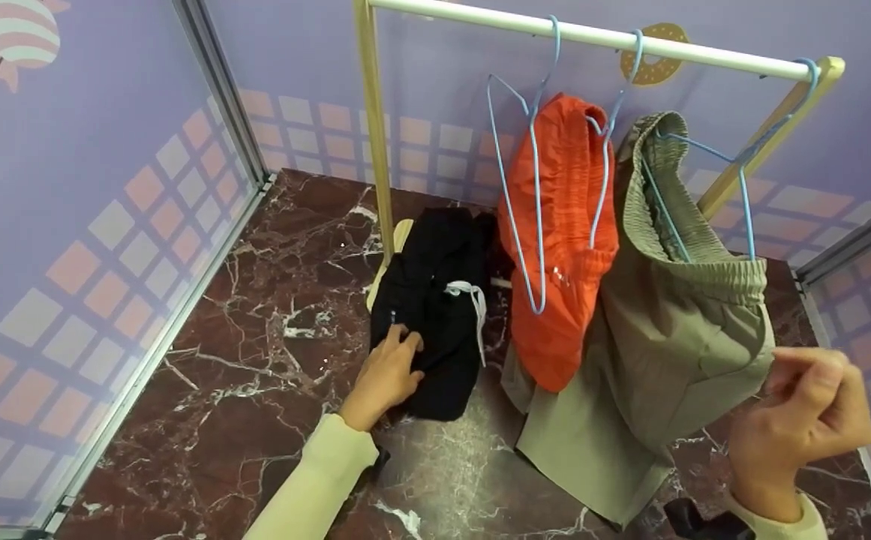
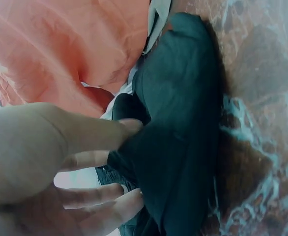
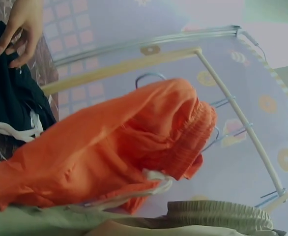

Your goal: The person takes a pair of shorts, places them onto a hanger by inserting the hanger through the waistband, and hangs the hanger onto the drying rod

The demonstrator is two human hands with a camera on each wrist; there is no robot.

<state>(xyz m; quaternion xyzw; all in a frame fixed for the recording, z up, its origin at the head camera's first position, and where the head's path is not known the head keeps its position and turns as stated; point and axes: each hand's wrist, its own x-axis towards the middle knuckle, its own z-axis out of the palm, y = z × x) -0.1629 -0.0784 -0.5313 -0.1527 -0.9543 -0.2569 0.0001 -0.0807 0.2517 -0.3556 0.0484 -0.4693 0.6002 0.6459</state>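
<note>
My left hand (image 1: 386,371) rests on the folded black pants (image 1: 435,375), its fingers and thumb spread apart. In the left wrist view, the thumb (image 2: 102,132) lies against the dark cloth. White drawstrings (image 1: 473,292) trail from the pants on the floor. My right hand (image 1: 803,420), fingers curled, pinches the side of the khaki pants (image 1: 653,360), which hang by an elastic waistband from a blue hanger (image 1: 748,202). Between the hands, orange shorts (image 1: 563,315) hang from another blue hanger (image 1: 638,60).
A rack with a white rail (image 1: 593,34) and wooden posts (image 1: 379,142) stands against the patterned wall (image 1: 443,90). Another blue hanger (image 1: 538,225) hangs in front of the orange shorts. The floor (image 1: 255,390) is dark red marble. Side panels (image 1: 90,225) enclose the space.
</note>
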